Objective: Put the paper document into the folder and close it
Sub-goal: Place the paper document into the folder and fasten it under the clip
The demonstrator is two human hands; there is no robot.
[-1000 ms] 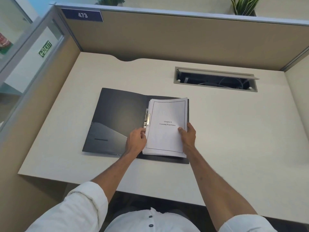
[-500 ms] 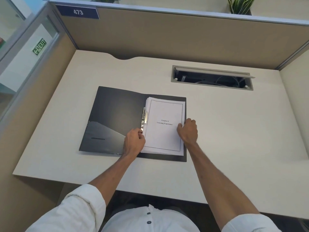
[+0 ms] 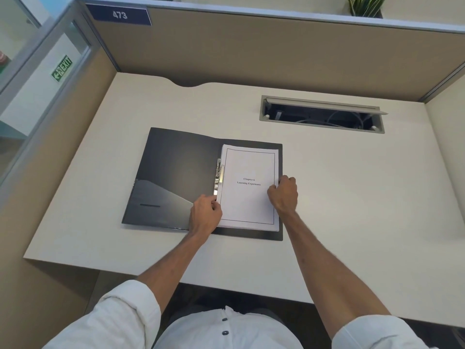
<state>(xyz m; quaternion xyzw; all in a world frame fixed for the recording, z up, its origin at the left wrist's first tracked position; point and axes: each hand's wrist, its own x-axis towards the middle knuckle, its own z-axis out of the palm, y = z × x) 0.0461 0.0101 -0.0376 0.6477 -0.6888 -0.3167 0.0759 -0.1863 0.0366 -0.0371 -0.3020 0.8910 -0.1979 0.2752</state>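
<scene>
A black folder point(image 3: 173, 177) lies open and flat on the desk. A stack of white paper point(image 3: 249, 197) titled "Chapter 6" rests on its right half, beside the metal clip point(image 3: 218, 177) at the spine. My left hand point(image 3: 205, 214) touches the stack's lower left edge, just below the clip, fingers curled. My right hand point(image 3: 283, 193) is curled against the stack's right edge, at the folder's right border. The left flap shows an inner pocket.
The cream desk point(image 3: 352, 197) is walled by beige partitions at the back and both sides. An open cable tray point(image 3: 322, 114) is sunk into the desk behind and right of the folder. The desk's front edge runs near my body.
My right hand slid from on top of the page to its right edge and curled. The stack now lies squarer in the folder. My left hand stayed near the clip.
</scene>
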